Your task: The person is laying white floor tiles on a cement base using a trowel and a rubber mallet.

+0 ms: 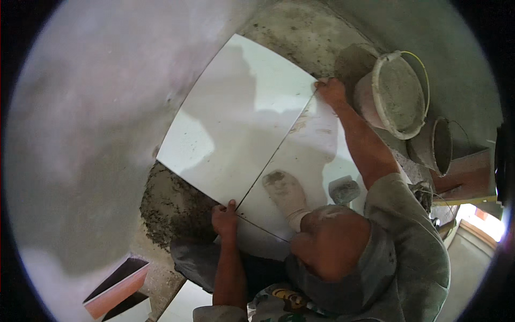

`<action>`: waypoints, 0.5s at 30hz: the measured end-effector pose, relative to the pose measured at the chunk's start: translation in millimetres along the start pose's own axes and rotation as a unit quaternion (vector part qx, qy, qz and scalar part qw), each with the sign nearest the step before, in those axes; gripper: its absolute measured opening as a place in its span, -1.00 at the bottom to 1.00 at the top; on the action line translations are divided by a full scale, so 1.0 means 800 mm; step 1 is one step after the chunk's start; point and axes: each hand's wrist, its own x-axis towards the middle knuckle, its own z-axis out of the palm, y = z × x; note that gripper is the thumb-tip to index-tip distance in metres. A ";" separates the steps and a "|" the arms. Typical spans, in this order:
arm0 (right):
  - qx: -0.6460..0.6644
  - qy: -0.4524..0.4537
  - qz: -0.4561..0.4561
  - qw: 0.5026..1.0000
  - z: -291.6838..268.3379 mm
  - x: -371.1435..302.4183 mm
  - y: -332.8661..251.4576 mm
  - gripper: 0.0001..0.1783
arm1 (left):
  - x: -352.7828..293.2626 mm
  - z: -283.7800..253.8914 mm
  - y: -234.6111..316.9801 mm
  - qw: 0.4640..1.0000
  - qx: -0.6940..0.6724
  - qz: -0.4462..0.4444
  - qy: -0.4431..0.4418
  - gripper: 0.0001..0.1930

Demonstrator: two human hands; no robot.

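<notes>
A large white floor tile (pixel 214 112) lies at a slant in front of me, with a thin dark gap between it and the neighbouring white tile (pixel 316 145). My left hand (pixel 225 219) grips its near corner, thumb on top by the gap. At the far right corner, my right hand (pixel 331 92) is closed over the edge, its fingertips partly hidden. My foot in a dirty light sock (pixel 284 193) rests on the neighbouring tile. Close to my bent knee sits a grey block (pixel 344 190), perhaps a sponge; its kind is unclear.
Dark wet mortar (pixel 171 206) shows beside the tile's near left edge. At the right stand a mortar-filled bucket (pixel 399 96) with a yellowish handle and a smaller tilted bucket (pixel 435 145). Cut tile pieces (pixel 118 290) lean at the lower left. A plastered wall (pixel 96 107) borders the left.
</notes>
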 end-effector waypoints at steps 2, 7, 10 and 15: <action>-0.077 0.041 -0.073 0.994 0.000 -0.004 0.001 -0.47 | 0.001 -0.003 0.002 0.999 0.034 -0.005 0.016 -0.44; -0.028 0.028 0.008 0.999 -0.005 -0.010 0.000 -0.53 | 0.005 -0.003 0.001 0.998 0.063 0.027 0.013 -0.44; -0.012 0.016 0.024 1.000 -0.015 -0.013 -0.013 -0.55 | 0.009 -0.005 0.000 0.999 0.034 0.016 -0.003 -0.47; 0.019 -0.014 0.064 0.998 -0.026 -0.026 -0.031 -0.60 | 0.011 -0.005 -0.003 0.999 0.015 0.032 -0.008 -0.51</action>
